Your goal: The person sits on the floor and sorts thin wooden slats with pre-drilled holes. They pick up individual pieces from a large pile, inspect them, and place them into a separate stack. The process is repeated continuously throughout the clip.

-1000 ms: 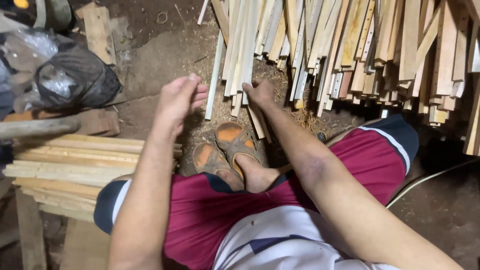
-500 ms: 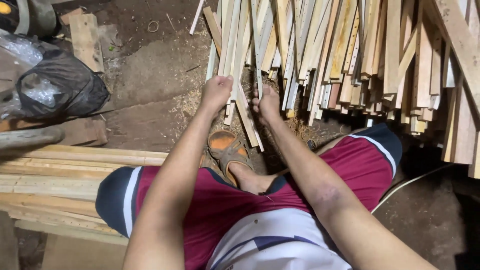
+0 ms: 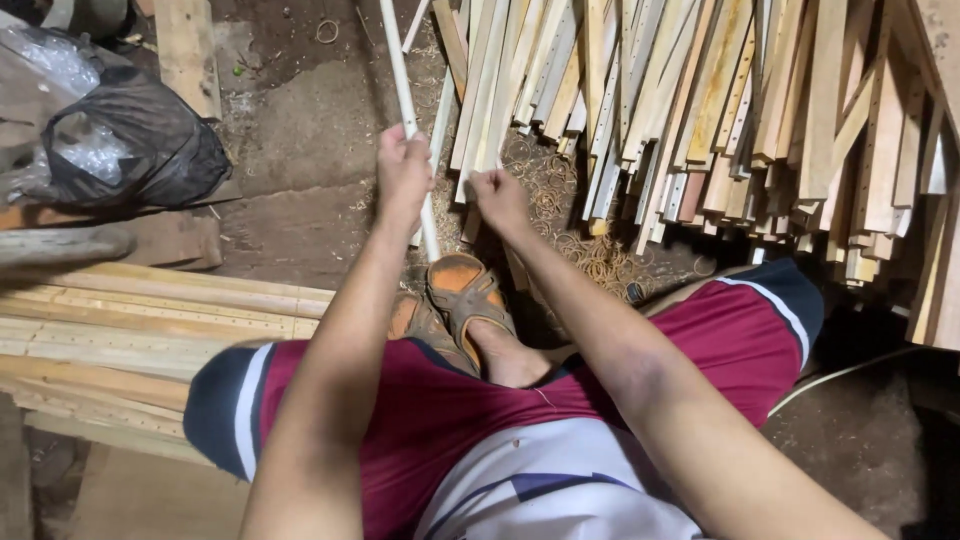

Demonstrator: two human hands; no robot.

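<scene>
My left hand [image 3: 402, 178] is closed around a pale wooden slat [image 3: 398, 70] that stands nearly upright, its lower end near my orange sandals [image 3: 462, 296]. My right hand [image 3: 500, 197] grips another slat [image 3: 484, 110] at the near edge of a big pile of wooden slats [image 3: 720, 110] leaning across the upper right. I sit with my legs in maroon shorts, both arms stretched forward over them.
A stack of flat wooden slats [image 3: 130, 330] lies at the left beside my knee. A black plastic bag [image 3: 130, 150] sits at the upper left, with a plank [image 3: 185, 50] behind it. Sawdust and rubber bands [image 3: 590, 255] litter the dirt floor.
Both hands reached forward into the pile. My left hand has closed on one slat and pulled it out to the left, standing it up; my right hand has taken hold of another.
</scene>
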